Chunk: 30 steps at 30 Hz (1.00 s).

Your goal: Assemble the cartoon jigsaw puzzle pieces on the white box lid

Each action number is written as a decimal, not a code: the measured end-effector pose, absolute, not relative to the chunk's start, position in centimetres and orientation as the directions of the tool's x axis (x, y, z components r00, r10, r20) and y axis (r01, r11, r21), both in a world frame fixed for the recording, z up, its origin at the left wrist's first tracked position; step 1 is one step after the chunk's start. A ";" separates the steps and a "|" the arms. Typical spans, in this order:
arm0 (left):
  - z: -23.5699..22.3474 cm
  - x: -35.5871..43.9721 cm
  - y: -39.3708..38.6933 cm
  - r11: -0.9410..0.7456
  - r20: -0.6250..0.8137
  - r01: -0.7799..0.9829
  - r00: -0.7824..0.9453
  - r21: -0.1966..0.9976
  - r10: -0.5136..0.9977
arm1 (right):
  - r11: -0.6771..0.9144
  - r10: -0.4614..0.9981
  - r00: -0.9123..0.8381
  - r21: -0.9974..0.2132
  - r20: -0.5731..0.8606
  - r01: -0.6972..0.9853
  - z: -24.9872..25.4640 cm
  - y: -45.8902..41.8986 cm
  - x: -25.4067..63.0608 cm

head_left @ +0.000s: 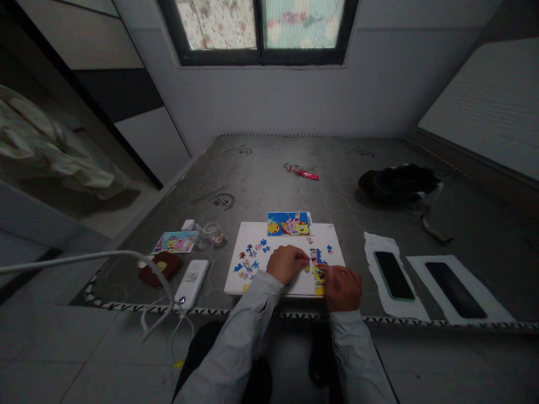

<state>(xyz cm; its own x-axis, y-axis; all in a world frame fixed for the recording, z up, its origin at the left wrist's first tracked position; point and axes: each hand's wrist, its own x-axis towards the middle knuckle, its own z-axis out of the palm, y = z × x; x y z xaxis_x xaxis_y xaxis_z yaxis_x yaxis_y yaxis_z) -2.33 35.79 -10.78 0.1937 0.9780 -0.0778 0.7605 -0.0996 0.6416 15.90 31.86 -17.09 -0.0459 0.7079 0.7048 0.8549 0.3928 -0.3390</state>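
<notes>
Both hands work at a small, partly joined jigsaw puzzle [315,256] on a white board [286,286]. My left hand [287,264] is closed, its thumb and fingertips pinched at the puzzle's left edge; the piece there is mostly hidden by the fingers. From the right, my right hand [343,287] curls over the lower joined part, its fingertips on a yellow jigsaw piece [319,275]. Loose blue and yellow jigsaw pieces [251,264] lie scattered left of my left hand. One blue piece [329,249] lies apart at the right. A cartoon picture card [288,224] rests at the board's far edge.
Left of the board are a white power bank [192,284] with a cable, a brown item [161,268], a clear jar [214,233] and another picture card [174,242]. Two phones [394,275] lie on paper at right. Farther back are a black bag [400,182] and red wrapper [304,173].
</notes>
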 end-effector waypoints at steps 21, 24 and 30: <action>-10.5 -1.7 35.5 -0.115 -0.149 0.797 0.248 0.593 0.957 | 0.405 0.679 -0.058 -0.307 0.731 0.861 -17.6 32.3 16.0; -10.5 -1.5 35.3 -0.099 -0.154 0.803 0.231 0.588 0.961 | 0.411 0.669 -0.060 -0.301 0.741 0.861 -17.5 32.2 16.0; -10.5 -1.2 35.1 -0.090 -0.153 0.812 0.215 0.577 0.964 | 0.402 0.690 -0.058 -0.314 0.722 0.860 -17.6 32.2 16.1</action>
<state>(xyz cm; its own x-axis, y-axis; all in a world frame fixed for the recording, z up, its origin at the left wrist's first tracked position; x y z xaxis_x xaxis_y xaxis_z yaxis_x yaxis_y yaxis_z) -1.20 35.06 -10.53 0.2154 0.9645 -0.1530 0.8118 -0.0898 0.5770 16.10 32.24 -17.61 -0.0583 0.6897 0.7217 0.8602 0.4016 -0.3143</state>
